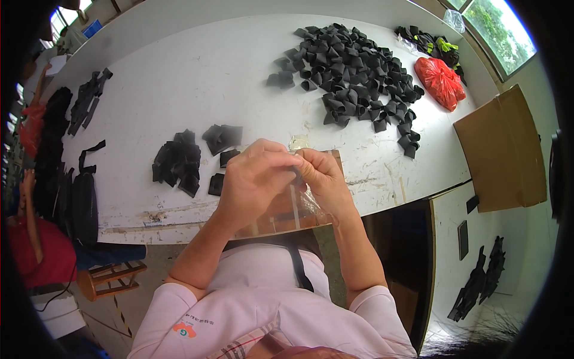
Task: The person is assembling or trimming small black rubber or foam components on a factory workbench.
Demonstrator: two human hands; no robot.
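My left hand (254, 179) and my right hand (326, 179) meet in front of me, just above the near edge of the table. Thumbs and fingertips of both are pinched together. A small dark bit shows between them, mostly hidden by the fingers, and I cannot make out its kind. Under the hands lies a brown board (276, 222) with a shiny clear covering. Left of my left hand are a small heap of black fabric pieces (177, 163) and a separate folded black piece (222, 137). A pale yellowish object (298, 142) sits just beyond my fingers.
A large pile of folded black pieces (359, 75) covers the far right of the table. Beside it are a red plastic bag (440, 82) and a cardboard box (505, 152). Black strips (88, 102) lie far left. A person in red (42, 248) is near a wooden stool (110, 280).
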